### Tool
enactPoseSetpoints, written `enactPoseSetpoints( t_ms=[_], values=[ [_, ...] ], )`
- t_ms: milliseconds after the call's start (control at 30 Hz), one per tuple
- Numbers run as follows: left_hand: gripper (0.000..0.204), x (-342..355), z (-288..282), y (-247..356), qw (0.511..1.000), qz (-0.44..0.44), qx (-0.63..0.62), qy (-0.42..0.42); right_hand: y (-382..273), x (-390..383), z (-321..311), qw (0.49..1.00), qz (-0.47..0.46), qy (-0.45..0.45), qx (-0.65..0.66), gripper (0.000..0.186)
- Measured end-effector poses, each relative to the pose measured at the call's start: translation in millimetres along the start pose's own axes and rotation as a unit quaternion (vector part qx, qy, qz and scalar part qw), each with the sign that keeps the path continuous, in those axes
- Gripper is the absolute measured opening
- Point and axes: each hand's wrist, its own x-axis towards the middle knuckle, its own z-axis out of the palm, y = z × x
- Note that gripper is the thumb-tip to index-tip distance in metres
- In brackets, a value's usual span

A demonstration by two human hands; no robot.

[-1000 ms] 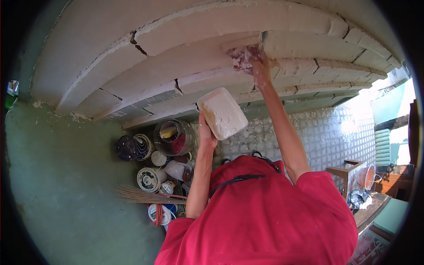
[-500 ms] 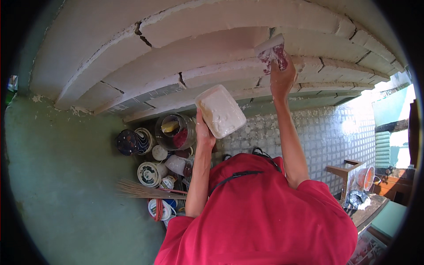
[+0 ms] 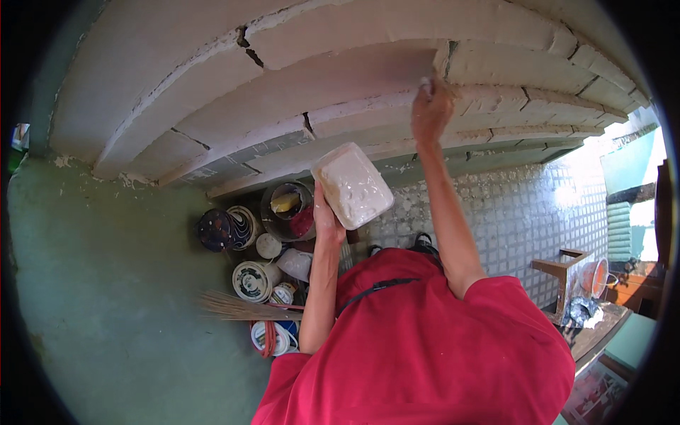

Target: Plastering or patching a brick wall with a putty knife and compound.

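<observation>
The left hand [image 3: 329, 221] grips a white tub [image 3: 354, 185] near the wall [image 3: 319, 78], the right hand [image 3: 433, 113] curls round a mostly hidden spreader [image 3: 426, 86] beside it, and print [image 3: 251, 280] on a bucket [image 3: 270, 273] is unreadable

The person wears a loose, plain red shirt [image 3: 439, 347], creased in soft folds over the back and shoulders, with a tiny pale speck or two on the cloth. Its short left sleeve [image 3: 289, 375] and right sleeve [image 3: 499, 294] end above the elbows, leaving the forearms bare. A narrow black strap [image 3: 382, 285] crosses the shirt. The left hand [image 3: 330, 221] and right hand [image 3: 432, 117] are ungloved. Dark footwear [image 3: 423, 240] with pale patches shows against the floor, its type too small to tell.
</observation>
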Motion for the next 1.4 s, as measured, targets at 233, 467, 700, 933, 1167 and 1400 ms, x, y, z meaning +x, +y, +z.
enactPoseSetpoints(
  t_ms=[233, 467, 700, 933, 1167, 1400],
  values=[
    [0.057, -9, -13, 12, 1.0, -0.005, 0.008, 0.007, -37, -44, 32, 0.995, -0.008, -0.058, 0.075, 0.039],
    [0.057, -9, -26, 22, 1.0, 0.002, 0.018, 0.013, -32, -14, 1, 0.994, 0.016, -0.071, 0.081, 0.04],
    [0.058, -7, -30, 14, 1.0, -0.002, 0.021, -0.003, -53, 1, 38, 0.999, 0.023, 0.023, 0.026, 0.043],
    [0.056, -10, -32, 18, 1.0, -0.006, 0.019, -0.013, -84, -42, 31, 0.988, -0.049, -0.071, 0.131, 0.044],
    [0.058, -18, -29, 17, 0.999, -0.002, 0.027, -0.022, -33, 18, 2, 0.996, 0.005, 0.068, 0.06, 0.04],
    [0.056, -25, -31, 22, 1.0, -0.017, 0.018, -0.007, -68, -31, 24, 0.993, -0.039, -0.047, 0.102, 0.038]
  ],
)
